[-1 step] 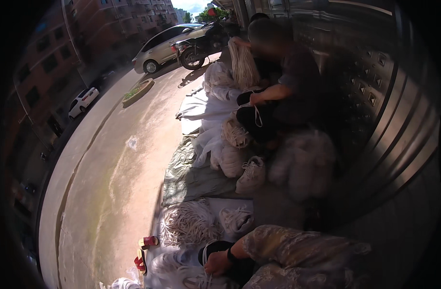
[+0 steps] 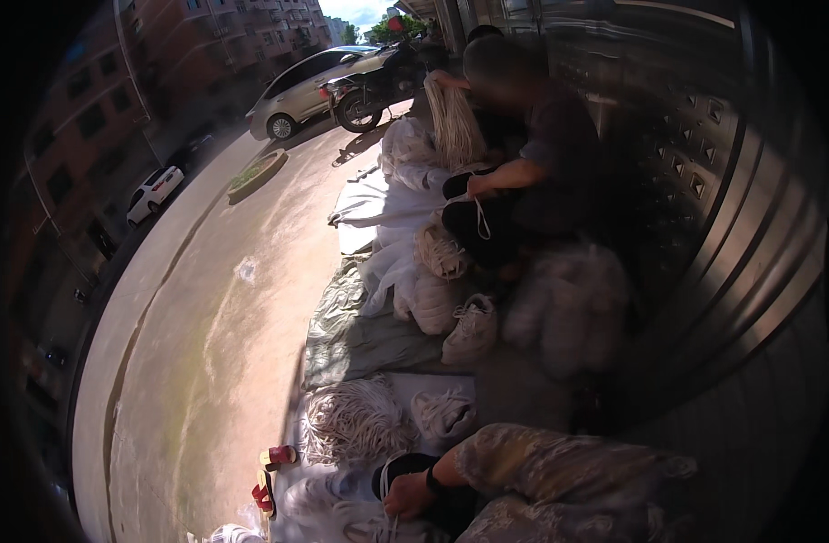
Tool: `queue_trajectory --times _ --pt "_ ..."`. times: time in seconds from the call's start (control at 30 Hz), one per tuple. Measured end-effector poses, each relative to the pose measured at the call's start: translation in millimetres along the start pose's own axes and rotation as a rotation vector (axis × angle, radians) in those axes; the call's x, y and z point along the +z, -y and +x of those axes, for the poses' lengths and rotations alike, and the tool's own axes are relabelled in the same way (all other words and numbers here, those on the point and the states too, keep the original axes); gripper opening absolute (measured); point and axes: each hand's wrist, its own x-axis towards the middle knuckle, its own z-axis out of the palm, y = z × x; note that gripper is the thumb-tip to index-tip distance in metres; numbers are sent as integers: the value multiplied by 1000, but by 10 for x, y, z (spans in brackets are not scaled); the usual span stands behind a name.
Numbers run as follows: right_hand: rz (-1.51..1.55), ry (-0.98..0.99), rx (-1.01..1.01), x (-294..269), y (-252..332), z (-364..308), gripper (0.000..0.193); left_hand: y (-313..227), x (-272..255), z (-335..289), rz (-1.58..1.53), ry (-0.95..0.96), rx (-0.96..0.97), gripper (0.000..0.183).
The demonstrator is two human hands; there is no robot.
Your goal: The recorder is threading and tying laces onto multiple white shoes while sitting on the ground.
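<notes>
My right hand (image 2: 411, 495), with a dark band on the wrist and a patterned sleeve, is at the bottom. Its fingers are closed in a pinch on a white shoelace (image 2: 384, 480), which runs across a dark rounded thing (image 2: 407, 466) whose kind I cannot make out. Beyond the hand lies a heap of white laces (image 2: 355, 418), with a white laced shoe (image 2: 443, 412) beside it. More pale items (image 2: 333, 498) lie left of the hand. My left hand does not show; a patterned fold at the lower edge could be sleeve or clothing.
A co-worker (image 2: 559, 149) sits farther up, a bundle of strings (image 2: 455, 127) in one raised hand. White shoes (image 2: 471, 328), a grey-green sheet (image 2: 346, 335) and bagged goods (image 2: 568, 312) lie between us. Red sandals (image 2: 265, 493) stand left, a motorcycle (image 2: 360, 104) and cars beyond.
</notes>
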Motion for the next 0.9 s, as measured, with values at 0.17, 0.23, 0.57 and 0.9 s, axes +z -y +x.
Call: queue_trajectory --times 0.17,0.23,0.57,0.9 --pt "-161 31 -110 -105 25 -42 22 -87 -125 23 -60 35 -68 32" --pt "-137 38 -35 -66 -2 -29 21 -88 -112 24 -127 32 -110 31" --pt "-132 58 -42 83 -143 121 18 -144 -259 93 -129 54 -178 27" --pt "-135 33 -75 51 -92 50 17 -123 -275 27 -289 -79 -5 27"
